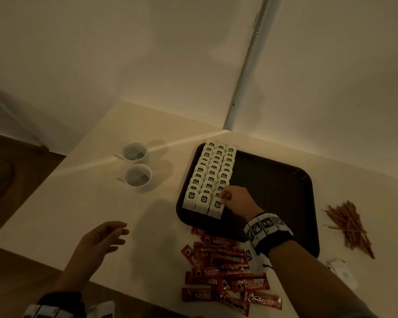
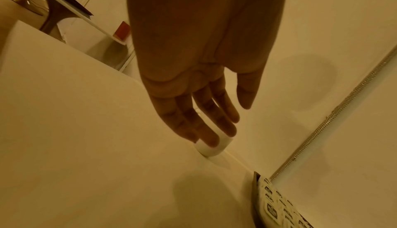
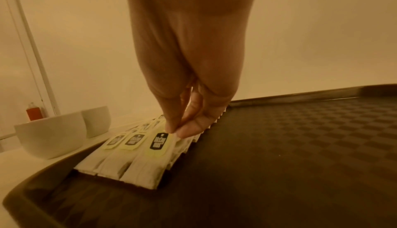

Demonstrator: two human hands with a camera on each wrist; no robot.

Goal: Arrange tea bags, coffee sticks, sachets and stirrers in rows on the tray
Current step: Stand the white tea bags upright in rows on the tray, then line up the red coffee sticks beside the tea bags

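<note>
right hand (image 1: 231, 198) pinching the nearest tea bag (image 1: 216, 206) in three neat rows on the dark tray (image 1: 274, 180), left hand (image 1: 101, 239) loose over the desk (image 1: 67, 191), coffee sticks (image 1: 225, 271) piled nearby

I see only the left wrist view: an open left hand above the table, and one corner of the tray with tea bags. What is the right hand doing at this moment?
Observer: The right hand pinches the top of the front tea bag in the column on the right, on the tray.
Operator: Are the coffee sticks on the tray?
Observer: No. The coffee sticks lie in a loose pile on the table, at the tray's near edge.
Operator: And the stirrers?
Observer: The stirrers lie in a heap on the table, right of the tray.
</note>
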